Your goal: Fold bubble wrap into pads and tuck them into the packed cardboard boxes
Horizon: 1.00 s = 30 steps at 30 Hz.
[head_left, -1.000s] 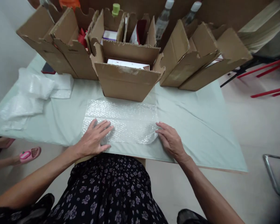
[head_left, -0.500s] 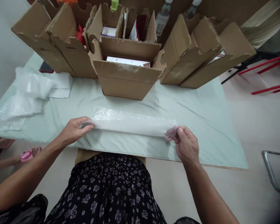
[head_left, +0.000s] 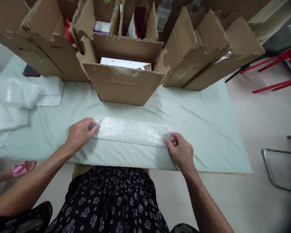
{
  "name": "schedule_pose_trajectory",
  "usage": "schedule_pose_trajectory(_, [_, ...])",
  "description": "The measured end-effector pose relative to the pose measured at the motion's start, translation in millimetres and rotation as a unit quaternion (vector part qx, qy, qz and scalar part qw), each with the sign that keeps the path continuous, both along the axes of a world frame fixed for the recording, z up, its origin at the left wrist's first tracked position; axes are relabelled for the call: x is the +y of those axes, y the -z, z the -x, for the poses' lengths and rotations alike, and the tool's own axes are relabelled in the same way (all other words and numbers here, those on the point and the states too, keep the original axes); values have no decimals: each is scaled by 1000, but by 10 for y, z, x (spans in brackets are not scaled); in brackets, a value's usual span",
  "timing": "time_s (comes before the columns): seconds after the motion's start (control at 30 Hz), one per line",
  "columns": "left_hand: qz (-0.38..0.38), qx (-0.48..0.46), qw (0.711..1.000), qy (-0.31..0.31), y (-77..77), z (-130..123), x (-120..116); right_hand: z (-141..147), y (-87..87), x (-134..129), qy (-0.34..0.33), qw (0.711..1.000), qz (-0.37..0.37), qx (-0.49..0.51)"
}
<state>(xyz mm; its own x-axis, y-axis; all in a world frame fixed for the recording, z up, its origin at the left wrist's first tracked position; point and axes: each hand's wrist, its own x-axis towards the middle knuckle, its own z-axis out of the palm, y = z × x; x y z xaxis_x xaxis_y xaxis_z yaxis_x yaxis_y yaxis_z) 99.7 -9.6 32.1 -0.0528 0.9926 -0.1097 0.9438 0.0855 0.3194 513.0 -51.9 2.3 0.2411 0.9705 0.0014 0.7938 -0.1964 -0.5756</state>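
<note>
A long, narrow strip of clear bubble wrap lies nearly flat on the pale green tablecloth, at the front of the table. Its left end is pinched by my left hand, thumb in front and fingers partly under the plastic. At the right end my right hand grips the wrap, some fingertips showing through it. Just behind the strip stands an open cardboard box with a white carton inside.
More bubble wrap is heaped at the left. Several open cardboard boxes line the back, with bottles behind them. A dark flat object lies at the back left. Another person's foot in a pink sandal shows below the table.
The wrap now lies flatter and narrower in front of me, its raised front part folded down. My right hand has moved left. The view has shifted slightly.
</note>
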Motion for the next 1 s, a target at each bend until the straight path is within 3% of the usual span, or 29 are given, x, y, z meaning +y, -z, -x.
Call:
schedule_pose_trajectory(0.1, [-23, 45, 999, -13, -9, 24, -48, -53, 18, 84, -12, 998, -11, -64])
schedule_pose_trajectory(0.27, [36, 54, 997, -46, -52, 55, -74, -29, 17, 376, -57, 995, -26, -82])
schedule_pose_trajectory(0.47, [84, 23, 996, -30, -104, 57, -9, 48, -168, 541, -133, 989, 58, -30])
schedule_pose_trajectory(0.57, [80, 0, 997, 14, -180, 179, 20, 92, -331, 355, -150, 986, 45, 53])
schedule_pose_trajectory(0.67, [10, 29, 999, 29, -333, 350, 151, 300, -459, 25, -157, 972, 78, 159])
schedule_pose_trajectory(0.83, [-87, 131, 986, 60, -563, 389, 700, 1064, -371, -466, -219, 899, 183, 333])
schedule_pose_trajectory(0.93, [-110, 131, 985, 34, -465, 272, 987, 1503, -216, -559, -218, 881, 196, 370])
schedule_pose_trajectory(1.0, [-140, 98, 985, 14, -305, 214, 972, 1684, -148, -562, -210, 883, 191, 374])
